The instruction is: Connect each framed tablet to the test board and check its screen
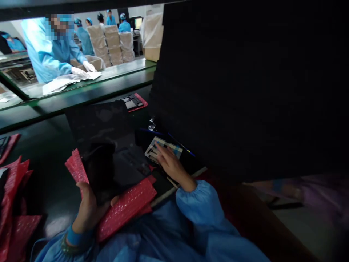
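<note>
A dark, glossy flat panel [105, 123], like a tablet screen, stands tilted in front of me. My left hand [88, 209] is closed on its near left edge, with fingers partly hidden. Pink bubble wrap [128, 205] lies along the panel's lower edge, and another strip of it rises beside my left thumb. To the right, my right hand [173, 163] reaches out with fingers extended, touching a pale flat piece [152, 147] that has dark slots and blue bits. What this piece is, I cannot make out.
Pink bubble-wrap pouches [16, 203] pile up at left. A wrapped device [133, 102] lies at the back. A large black board [245, 91] blocks the right side. Beyond a green-edged ledge [120, 78], a gloved co-worker [54, 51] handles white sheets.
</note>
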`<state>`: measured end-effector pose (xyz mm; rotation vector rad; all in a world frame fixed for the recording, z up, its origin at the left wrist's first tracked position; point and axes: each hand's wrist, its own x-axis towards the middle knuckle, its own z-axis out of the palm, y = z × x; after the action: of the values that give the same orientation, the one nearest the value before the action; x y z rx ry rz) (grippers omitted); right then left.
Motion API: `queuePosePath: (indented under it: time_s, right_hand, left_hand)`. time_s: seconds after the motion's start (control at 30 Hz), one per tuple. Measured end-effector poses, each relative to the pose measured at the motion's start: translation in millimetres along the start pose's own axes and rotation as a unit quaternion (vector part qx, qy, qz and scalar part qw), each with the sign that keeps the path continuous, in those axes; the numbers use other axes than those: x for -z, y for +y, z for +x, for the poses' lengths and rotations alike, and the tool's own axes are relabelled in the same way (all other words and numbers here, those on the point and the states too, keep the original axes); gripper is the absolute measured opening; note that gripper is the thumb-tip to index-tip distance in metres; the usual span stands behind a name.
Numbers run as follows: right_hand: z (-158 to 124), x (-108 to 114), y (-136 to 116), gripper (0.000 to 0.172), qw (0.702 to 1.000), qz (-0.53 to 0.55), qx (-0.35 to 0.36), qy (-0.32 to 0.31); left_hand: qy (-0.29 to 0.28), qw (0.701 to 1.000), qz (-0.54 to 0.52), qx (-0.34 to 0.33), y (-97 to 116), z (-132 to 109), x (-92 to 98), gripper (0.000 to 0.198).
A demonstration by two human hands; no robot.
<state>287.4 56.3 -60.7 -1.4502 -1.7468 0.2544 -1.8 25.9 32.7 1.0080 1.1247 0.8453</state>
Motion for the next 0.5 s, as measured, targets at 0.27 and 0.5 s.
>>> queuePosePath:
  time_s: [0.27,0.5]
  right_hand:
    - [-23.9,11.3,-36.8,0.044,0.981,0.035,0.098,0.165]
    - [-22.2,6.4,-88.0,0.038,0.943,-0.119,0.309,0.012]
  left_hand:
    - [0.015,0.998,-0.064,-0.010,-2.8,1.9,-0.6,0.098]
    - [-0.006,0.996,-0.083,-0.030,1.5,-2.3,-6.0,0.091]
